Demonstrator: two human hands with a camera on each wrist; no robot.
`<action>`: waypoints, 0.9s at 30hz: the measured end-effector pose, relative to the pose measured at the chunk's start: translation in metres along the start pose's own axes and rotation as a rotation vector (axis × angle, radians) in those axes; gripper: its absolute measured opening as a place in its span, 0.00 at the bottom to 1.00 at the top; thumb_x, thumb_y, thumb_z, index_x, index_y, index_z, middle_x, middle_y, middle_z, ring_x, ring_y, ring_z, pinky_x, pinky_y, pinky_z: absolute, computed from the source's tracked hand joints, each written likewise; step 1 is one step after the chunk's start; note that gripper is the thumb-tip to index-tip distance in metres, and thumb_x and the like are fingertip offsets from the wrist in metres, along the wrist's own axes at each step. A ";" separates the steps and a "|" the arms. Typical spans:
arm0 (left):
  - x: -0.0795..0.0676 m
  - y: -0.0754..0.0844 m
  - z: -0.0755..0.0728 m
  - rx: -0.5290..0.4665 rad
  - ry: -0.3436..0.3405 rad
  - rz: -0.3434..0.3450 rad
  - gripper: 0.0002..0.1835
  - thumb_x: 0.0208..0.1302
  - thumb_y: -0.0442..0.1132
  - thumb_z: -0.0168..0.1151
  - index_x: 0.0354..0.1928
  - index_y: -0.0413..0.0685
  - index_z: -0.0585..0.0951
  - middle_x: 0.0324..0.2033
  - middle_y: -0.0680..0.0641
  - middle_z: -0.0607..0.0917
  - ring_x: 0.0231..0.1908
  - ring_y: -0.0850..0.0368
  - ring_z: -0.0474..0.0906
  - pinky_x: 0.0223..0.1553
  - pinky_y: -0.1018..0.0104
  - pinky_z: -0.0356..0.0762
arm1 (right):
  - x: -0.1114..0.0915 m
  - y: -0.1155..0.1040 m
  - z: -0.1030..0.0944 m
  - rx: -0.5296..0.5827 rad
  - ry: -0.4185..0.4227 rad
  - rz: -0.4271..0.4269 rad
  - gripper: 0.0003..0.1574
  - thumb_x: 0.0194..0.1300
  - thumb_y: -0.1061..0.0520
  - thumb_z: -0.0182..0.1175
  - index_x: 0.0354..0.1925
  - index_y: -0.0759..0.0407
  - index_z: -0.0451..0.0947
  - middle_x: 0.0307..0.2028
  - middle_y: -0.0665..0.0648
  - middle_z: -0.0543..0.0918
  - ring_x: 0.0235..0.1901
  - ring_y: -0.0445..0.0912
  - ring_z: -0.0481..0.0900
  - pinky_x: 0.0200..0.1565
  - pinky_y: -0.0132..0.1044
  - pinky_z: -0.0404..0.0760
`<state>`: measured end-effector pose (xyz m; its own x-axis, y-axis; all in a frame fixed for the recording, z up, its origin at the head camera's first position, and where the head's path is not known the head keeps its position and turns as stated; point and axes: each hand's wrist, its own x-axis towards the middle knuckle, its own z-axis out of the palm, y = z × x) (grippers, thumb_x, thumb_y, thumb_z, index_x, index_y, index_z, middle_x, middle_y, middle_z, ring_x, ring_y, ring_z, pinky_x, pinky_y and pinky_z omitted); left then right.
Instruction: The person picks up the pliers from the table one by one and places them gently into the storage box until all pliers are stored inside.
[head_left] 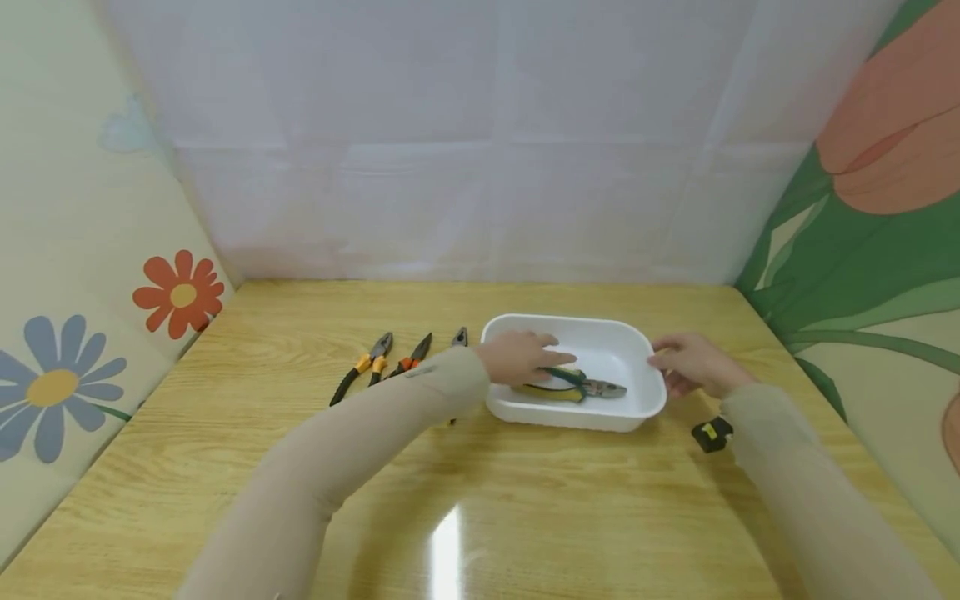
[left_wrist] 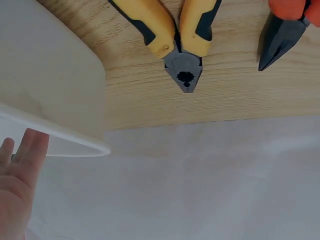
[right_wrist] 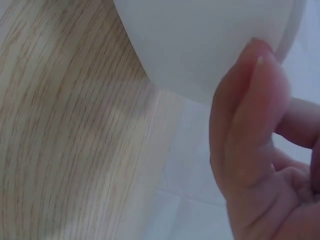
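A white plastic basin (head_left: 637, 400) stands on the table. Inside it lies a pair of green-and-yellow-handled pliers (head_left: 603, 388), its handles partly covered by my left hand (head_left: 522, 358). That hand reaches over the basin's left side with its fingers outstretched; in the left wrist view its fingers (left_wrist: 31, 152) overlap the rim. At the opposite end, my right hand (head_left: 701, 364) holds the basin's rim with bent fingers. Close up in the right wrist view, fingertips (right_wrist: 257, 55) lie against the outer wall by the rim.
Left of the basin lie yellow-and-black pliers (head_left: 371, 360), orange-handled needle-nose pliers (head_left: 416, 353) and another pair of pliers (head_left: 460, 337), mostly behind my left sleeve. A small black-and-yellow object (head_left: 711, 434) sits beside my right wrist. A white cloth (head_left: 480, 167) hangs behind the table.
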<state>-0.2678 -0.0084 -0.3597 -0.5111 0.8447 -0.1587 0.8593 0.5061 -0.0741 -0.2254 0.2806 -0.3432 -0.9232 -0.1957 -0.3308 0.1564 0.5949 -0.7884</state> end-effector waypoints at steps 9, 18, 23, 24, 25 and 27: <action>-0.046 -0.014 -0.003 -0.160 0.183 -0.090 0.27 0.75 0.48 0.50 0.73 0.55 0.65 0.69 0.39 0.65 0.63 0.45 0.69 0.46 0.55 0.80 | 0.002 -0.002 0.000 -0.008 0.005 0.009 0.30 0.71 0.63 0.51 0.62 0.84 0.57 0.25 0.54 0.79 0.20 0.42 0.78 0.25 0.35 0.81; -0.077 -0.018 -0.004 -0.186 0.301 -0.154 0.26 0.74 0.44 0.53 0.71 0.49 0.67 0.66 0.35 0.68 0.59 0.40 0.73 0.52 0.49 0.76 | 0.002 0.001 0.000 -0.039 -0.003 -0.010 0.30 0.71 0.62 0.51 0.61 0.84 0.58 0.28 0.56 0.80 0.23 0.44 0.78 0.27 0.36 0.81; -0.091 -0.020 -0.005 -0.248 0.320 -0.213 0.27 0.73 0.43 0.54 0.71 0.48 0.66 0.66 0.35 0.67 0.61 0.39 0.70 0.57 0.47 0.72 | 0.003 0.002 -0.002 -0.048 -0.003 -0.013 0.31 0.71 0.62 0.51 0.62 0.84 0.57 0.29 0.56 0.79 0.23 0.44 0.78 0.27 0.36 0.81; -0.094 -0.020 -0.005 -0.265 0.323 -0.229 0.27 0.73 0.43 0.55 0.71 0.48 0.66 0.66 0.35 0.67 0.61 0.39 0.69 0.57 0.46 0.71 | 0.003 0.002 -0.002 -0.049 -0.001 -0.013 0.31 0.71 0.62 0.51 0.62 0.84 0.57 0.29 0.55 0.79 0.23 0.44 0.78 0.27 0.36 0.81; -0.097 -0.021 -0.005 -0.278 0.328 -0.241 0.27 0.73 0.42 0.55 0.71 0.47 0.66 0.66 0.34 0.67 0.61 0.38 0.69 0.57 0.46 0.71 | 0.003 0.002 -0.002 -0.048 -0.001 -0.012 0.31 0.71 0.62 0.51 0.62 0.85 0.57 0.28 0.55 0.79 0.23 0.44 0.78 0.27 0.36 0.81; -0.104 -0.023 -0.004 -0.306 0.338 -0.267 0.27 0.73 0.42 0.55 0.71 0.47 0.67 0.66 0.33 0.67 0.62 0.38 0.68 0.57 0.45 0.71 | 0.004 0.002 -0.003 -0.047 0.001 -0.009 0.31 0.71 0.62 0.51 0.62 0.85 0.57 0.28 0.55 0.79 0.23 0.43 0.78 0.27 0.36 0.81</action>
<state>-0.2342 -0.1071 -0.3378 -0.7322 0.6629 0.1563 0.6797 0.6963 0.2305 -0.2295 0.2832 -0.3445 -0.9247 -0.2005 -0.3235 0.1314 0.6295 -0.7658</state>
